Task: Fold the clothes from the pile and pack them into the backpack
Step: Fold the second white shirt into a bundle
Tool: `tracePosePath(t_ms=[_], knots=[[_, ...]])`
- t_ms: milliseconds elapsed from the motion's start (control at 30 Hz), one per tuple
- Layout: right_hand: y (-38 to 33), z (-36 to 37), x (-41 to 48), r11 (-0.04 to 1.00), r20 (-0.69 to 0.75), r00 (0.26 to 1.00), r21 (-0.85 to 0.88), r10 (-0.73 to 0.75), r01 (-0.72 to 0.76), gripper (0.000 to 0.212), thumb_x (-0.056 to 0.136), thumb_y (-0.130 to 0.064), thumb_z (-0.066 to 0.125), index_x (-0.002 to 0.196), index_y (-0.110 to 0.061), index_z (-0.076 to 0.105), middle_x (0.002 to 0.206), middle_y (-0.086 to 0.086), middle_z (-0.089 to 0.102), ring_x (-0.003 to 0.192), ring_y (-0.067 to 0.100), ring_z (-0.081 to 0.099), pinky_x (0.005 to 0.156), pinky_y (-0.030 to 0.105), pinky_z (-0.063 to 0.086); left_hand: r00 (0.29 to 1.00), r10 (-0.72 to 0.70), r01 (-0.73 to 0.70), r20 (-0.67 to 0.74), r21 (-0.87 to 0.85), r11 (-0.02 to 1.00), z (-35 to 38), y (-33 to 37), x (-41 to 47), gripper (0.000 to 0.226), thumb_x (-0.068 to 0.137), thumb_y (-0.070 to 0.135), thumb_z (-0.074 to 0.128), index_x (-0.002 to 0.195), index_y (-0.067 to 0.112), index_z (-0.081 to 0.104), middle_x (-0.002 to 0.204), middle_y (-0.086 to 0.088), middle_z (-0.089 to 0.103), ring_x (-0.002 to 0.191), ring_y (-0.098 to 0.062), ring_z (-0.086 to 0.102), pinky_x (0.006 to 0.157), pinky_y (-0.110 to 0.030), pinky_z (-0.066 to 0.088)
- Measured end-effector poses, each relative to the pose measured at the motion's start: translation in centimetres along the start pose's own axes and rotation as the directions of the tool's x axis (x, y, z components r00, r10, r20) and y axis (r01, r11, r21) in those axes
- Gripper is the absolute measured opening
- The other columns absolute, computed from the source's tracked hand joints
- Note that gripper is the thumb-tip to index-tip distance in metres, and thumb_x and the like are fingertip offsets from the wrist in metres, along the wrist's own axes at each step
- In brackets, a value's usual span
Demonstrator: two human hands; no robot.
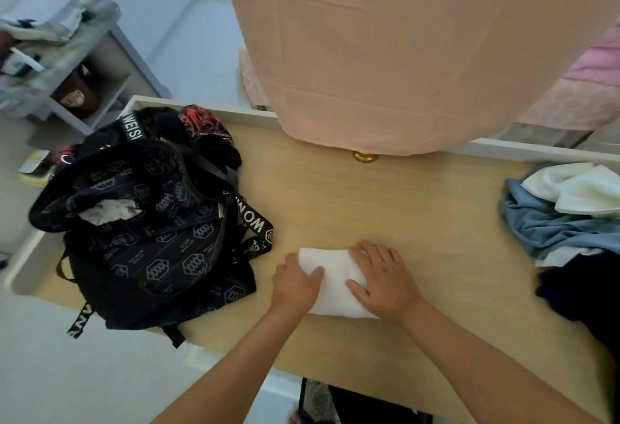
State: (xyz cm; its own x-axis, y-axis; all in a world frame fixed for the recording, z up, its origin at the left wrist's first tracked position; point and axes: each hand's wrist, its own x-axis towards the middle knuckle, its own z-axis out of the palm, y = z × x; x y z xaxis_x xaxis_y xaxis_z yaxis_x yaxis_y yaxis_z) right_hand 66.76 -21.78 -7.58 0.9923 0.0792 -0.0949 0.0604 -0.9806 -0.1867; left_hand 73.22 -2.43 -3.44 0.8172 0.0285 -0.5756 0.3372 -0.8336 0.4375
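Left hand: I see my left hand at the left edge of the folded cloth, with the thumb lying on top of it. The fingers look a little bent, but I cannot tell if they go under the edge or only rest there.
Right hand: my right hand lies flat on the right part of the cloth, fingers spread and straight, pressing down and holding nothing.
Cloth: white, folded to a small rectangle, flat on the table near the front edge, between the backpack and the pile.
Backpack: the black backpack with white print lies on the left part of the table, just beside the cloth but apart from it. Its mouth is open and something white shows inside.
Pile: the pile is at the right edge of the table, well apart from my hands. It has white, blue and dark pieces, all loose.
Behind: a peach curtain hangs over the far edge of the table, with a gold knob under its hem.
Left side: a grey shelf stands beyond the table, blurred.
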Motion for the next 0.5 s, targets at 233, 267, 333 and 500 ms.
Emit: tracePosePath(t_ms=[233, 267, 333, 500], knots=[[-0.9, -0.7, 0.8, 0.983, 0.098, 0.991, 0.169, -0.096, 0.078, 0.072, 0.092, -0.064, 0.032, 0.150, -0.021, 0.036, 0.148, 0.000, 0.042, 0.133, 0.023, 0.041, 0.107, 0.038, 0.032, 0.939, -0.076, 0.166, 0.335, -0.249, 0.954, -3.0, 0.8, 2.9, 0.051, 0.081, 0.040, 0.076, 0.120, 0.009, 0.063, 0.112, -0.004, 0.065, 0.102, -0.022, 0.061, 0.086, -0.036, 0.052], [-1.0, -1.3, 1.2, 0.971, 0.120, 0.987, 0.224, -0.112, 0.083, 0.074, 0.089, -0.064, 0.036, 0.151, -0.022, 0.033, 0.150, -0.001, 0.039, 0.136, 0.022, 0.038, 0.110, 0.037, 0.030, 0.934, -0.031, 0.125, 0.357, -0.243, 0.962, -3.4, 0.9, 2.6, 0.040, 0.085, 0.033, 0.074, 0.118, 0.012, 0.064, 0.111, -0.003, 0.066, 0.101, -0.021, 0.061, 0.084, -0.035, 0.052], [-1.2, -2.6, 2.3, 0.936, 0.185, 0.977, 0.349, -0.109, 0.039, 0.086, 0.081, -0.065, 0.052, 0.153, -0.027, 0.026, 0.153, -0.005, 0.033, 0.140, 0.018, 0.032, 0.115, 0.035, 0.027, 0.929, 0.083, 0.009, 0.360, -0.247, 0.969, -4.5, 1.0, 2.3, 0.030, 0.088, 0.021, 0.071, 0.117, 0.016, 0.066, 0.109, -0.002, 0.068, 0.100, -0.019, 0.063, 0.084, -0.033, 0.053], [-3.9, -6.8, 5.8, 0.767, 0.364, 0.926, 0.623, -0.106, -0.157, 0.100, 0.066, -0.058, 0.075, 0.150, -0.042, 0.023, 0.136, -0.018, 0.051, 0.120, 0.007, 0.054, 0.098, 0.032, 0.048, 0.875, 0.407, -0.380, 0.262, -0.152, 0.913, -8.9, 1.9, 0.6, 0.015, 0.090, 0.006, 0.060, 0.103, 0.014, 0.062, 0.088, 0.007, 0.061, 0.079, -0.007, 0.055, 0.064, -0.015, 0.042]])
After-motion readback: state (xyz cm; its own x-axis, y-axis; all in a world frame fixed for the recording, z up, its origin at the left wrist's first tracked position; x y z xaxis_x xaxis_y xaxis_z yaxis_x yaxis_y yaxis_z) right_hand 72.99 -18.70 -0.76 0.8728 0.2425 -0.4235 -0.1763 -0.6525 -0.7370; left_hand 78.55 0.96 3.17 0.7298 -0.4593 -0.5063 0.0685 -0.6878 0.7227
